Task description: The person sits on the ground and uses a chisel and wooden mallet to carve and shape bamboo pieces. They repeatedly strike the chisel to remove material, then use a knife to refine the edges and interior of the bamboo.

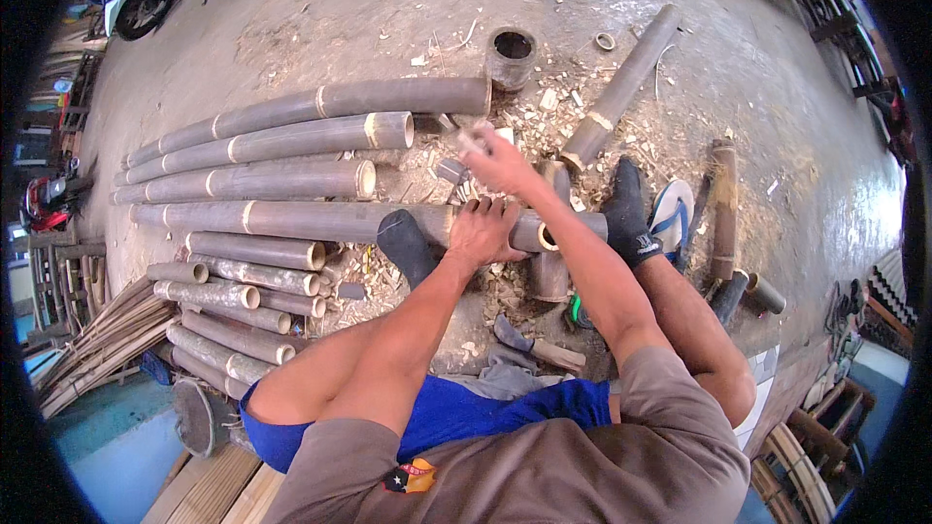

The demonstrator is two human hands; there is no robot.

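A long grey-brown bamboo pole (320, 221) lies crosswise in front of me, over a short thick bamboo piece (550, 278). My left hand (482, 231) is wrapped over the pole near its right end, beside a pale node ring. My sock-covered left foot (405, 245) presses against the pole. Beyond the pole my right hand (500, 163) is raised, blurred by motion. Its fingers look curled, but what they hold cannot be made out. A small grey piece (450, 172) shows just below it. A blade with a wooden handle (556, 355) lies between my legs.
More long bamboo poles (291, 136) lie at the left, above stacked short bamboo lengths (248, 249). An upright hollow bamboo section (511, 60) stands ahead. Another pole (621, 87) lies at the right, near a sandal (671, 216). Wood chips (553, 102) litter the floor.
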